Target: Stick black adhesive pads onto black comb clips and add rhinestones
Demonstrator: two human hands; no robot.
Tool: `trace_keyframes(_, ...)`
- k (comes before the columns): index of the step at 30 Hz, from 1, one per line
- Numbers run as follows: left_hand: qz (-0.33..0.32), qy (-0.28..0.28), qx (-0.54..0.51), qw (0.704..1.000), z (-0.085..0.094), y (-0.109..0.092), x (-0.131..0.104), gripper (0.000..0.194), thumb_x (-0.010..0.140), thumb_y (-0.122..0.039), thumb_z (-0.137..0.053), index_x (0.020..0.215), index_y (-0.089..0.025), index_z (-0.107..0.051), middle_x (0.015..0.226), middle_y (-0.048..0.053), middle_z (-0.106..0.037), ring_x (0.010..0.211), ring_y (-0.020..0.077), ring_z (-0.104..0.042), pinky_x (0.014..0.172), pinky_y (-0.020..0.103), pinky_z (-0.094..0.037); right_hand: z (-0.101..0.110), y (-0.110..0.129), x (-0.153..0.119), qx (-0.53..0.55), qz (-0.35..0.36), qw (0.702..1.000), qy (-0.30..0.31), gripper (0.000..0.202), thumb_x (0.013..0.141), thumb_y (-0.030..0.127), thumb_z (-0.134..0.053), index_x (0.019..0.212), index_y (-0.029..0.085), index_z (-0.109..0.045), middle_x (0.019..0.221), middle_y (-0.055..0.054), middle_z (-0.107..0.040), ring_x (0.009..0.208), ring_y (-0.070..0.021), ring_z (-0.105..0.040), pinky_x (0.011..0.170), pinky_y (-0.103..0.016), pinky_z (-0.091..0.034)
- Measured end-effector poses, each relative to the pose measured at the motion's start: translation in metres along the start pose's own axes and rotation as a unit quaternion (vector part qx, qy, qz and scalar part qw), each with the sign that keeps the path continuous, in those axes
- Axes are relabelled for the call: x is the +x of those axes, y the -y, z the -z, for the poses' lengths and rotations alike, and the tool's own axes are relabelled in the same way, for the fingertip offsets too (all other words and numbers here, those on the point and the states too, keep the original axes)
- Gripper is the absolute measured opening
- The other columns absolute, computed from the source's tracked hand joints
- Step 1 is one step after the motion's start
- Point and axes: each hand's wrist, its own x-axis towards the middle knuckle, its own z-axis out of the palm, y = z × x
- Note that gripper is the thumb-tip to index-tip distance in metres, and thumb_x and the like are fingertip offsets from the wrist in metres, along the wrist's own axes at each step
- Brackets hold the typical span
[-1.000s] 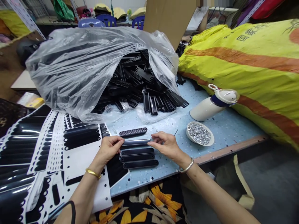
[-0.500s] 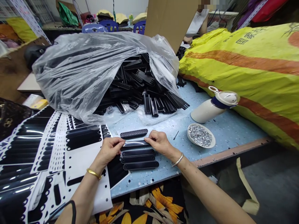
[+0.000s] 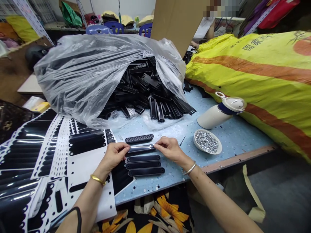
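Note:
A glossy black strip stretches between my two hands, low over the table. My left hand pinches its left end between thumb and fingertips. At the other end, my right hand has thumb and forefinger closed on the strip's tip. Whether a plastic piece lies under the strip I cannot tell. Just beyond it is a black plastic piece with a lattice face. Nearer to me, three smooth black bars lie side by side. Sheets of black die-cut strips spread beneath and left of my left forearm.
A large clear plastic bag spills black plastic pieces at the back. Right of my hands stand a bowl of small metal parts and a white bottle. A yellow sack borders the right side. Another person's arm shows behind.
My right hand has shifted slightly right, to the strip's far tip. My left hand stays at the left end. The view has turned slightly.

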Motion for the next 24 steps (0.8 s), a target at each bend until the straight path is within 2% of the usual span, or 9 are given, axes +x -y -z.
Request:
trace_keyframes(5,-0.011,0.009,0.003,1.000,0.000,0.001,0.000,0.021,0.067,-0.035,-0.067,0.070,-0.015,-0.073,0.047,-0.001,-0.059,0.040,0.0111,-0.055,0.041,0.020,-0.042,-0.010,0.004,0.004,-0.078,0.046,0.996,-0.023,0.032,0.081,0.024,-0.055,0.051,0.021,-0.047,0.054,0.000,-0.055,0.053,-0.0129,-0.051,0.054,-0.027,-0.040)
trace_keyframes(9,-0.018,0.010,0.005,1.000,0.001,0.002,0.000,0.022,0.067,-0.036,-0.067,0.070,-0.016,-0.073,0.046,-0.001,-0.060,0.040,0.0115,-0.055,0.041,0.020,-0.042,-0.015,0.001,0.006,-0.065,0.007,0.997,-0.039,0.037,0.080,0.028,-0.058,0.048,0.022,-0.039,0.050,0.000,-0.051,0.051,-0.0129,-0.047,0.052,-0.027,-0.038)
trace_keyframes(11,-0.016,0.006,0.004,1.000,0.001,0.002,0.000,0.023,0.067,-0.037,-0.067,0.070,-0.015,-0.074,0.048,0.000,-0.061,0.040,0.0118,-0.056,0.041,0.020,-0.043,-0.013,-0.001,0.007,-0.047,-0.008,0.998,-0.033,0.040,0.082,0.033,-0.057,0.047,0.022,-0.041,0.048,0.000,-0.052,0.050,-0.0126,-0.048,0.051,-0.026,-0.038)
trace_keyframes(13,-0.014,0.001,0.002,1.000,0.001,0.002,0.000,0.024,0.067,-0.038,-0.068,0.071,-0.015,-0.074,0.049,0.000,-0.062,0.040,0.0118,-0.056,0.041,0.021,-0.043,-0.009,-0.003,0.008,-0.018,-0.027,0.999,-0.018,0.040,0.086,0.038,-0.052,0.050,0.021,-0.049,0.048,0.000,-0.055,0.048,-0.0125,-0.051,0.048,-0.025,-0.041)
trace_keyframes(15,-0.011,-0.002,-0.001,1.000,0.000,0.002,0.000,0.024,0.066,-0.037,-0.068,0.070,-0.014,-0.074,0.049,0.000,-0.062,0.040,0.0116,-0.055,0.041,0.021,-0.043,-0.003,-0.004,0.008,0.041,-0.071,0.997,0.000,0.039,0.089,0.043,-0.049,0.060,0.018,-0.061,0.050,-0.002,-0.060,0.048,-0.0134,-0.056,0.048,-0.025,-0.045)
trace_keyframes(17,-0.009,-0.002,-0.002,1.000,0.000,0.001,0.000,0.024,0.066,-0.037,-0.067,0.070,-0.014,-0.073,0.049,0.000,-0.061,0.040,0.0112,-0.055,0.041,0.021,-0.042,0.001,-0.005,0.008,0.094,-0.103,0.990,0.013,0.033,0.085,0.043,-0.054,0.074,0.015,-0.069,0.057,-0.003,-0.066,0.051,-0.0150,-0.060,0.051,-0.027,-0.049)
trace_keyframes(20,-0.010,0.004,-0.003,1.000,0.000,0.001,0.000,0.022,0.067,-0.036,-0.067,0.071,-0.014,-0.074,0.050,-0.001,-0.062,0.040,0.0110,-0.054,0.041,0.021,-0.042,0.002,-0.004,0.009,0.081,-0.073,0.994,0.027,0.021,0.075,0.034,-0.066,0.081,0.016,-0.073,0.065,-0.004,-0.070,0.056,-0.0161,-0.062,0.055,-0.028,-0.050)
trace_keyframes(22,-0.014,0.010,-0.003,1.000,0.000,0.002,0.000,0.022,0.068,-0.035,-0.067,0.073,-0.015,-0.074,0.052,0.000,-0.063,0.040,0.0111,-0.054,0.041,0.021,-0.042,0.000,-0.002,0.010,0.035,-0.035,0.998,0.042,0.013,0.073,0.028,-0.066,0.074,0.017,-0.073,0.065,-0.003,-0.069,0.057,-0.0152,-0.060,0.054,-0.026,-0.048)
trace_keyframes(24,-0.017,0.012,-0.002,1.000,0.000,0.002,0.000,0.023,0.068,-0.035,-0.067,0.074,-0.015,-0.074,0.054,0.000,-0.065,0.040,0.0109,-0.054,0.042,0.021,-0.042,-0.003,0.000,0.012,-0.015,-0.007,0.999,0.039,0.015,0.075,0.023,-0.062,0.063,0.018,-0.068,0.059,-0.001,-0.065,0.055,-0.0137,-0.058,0.053,-0.025,-0.045)
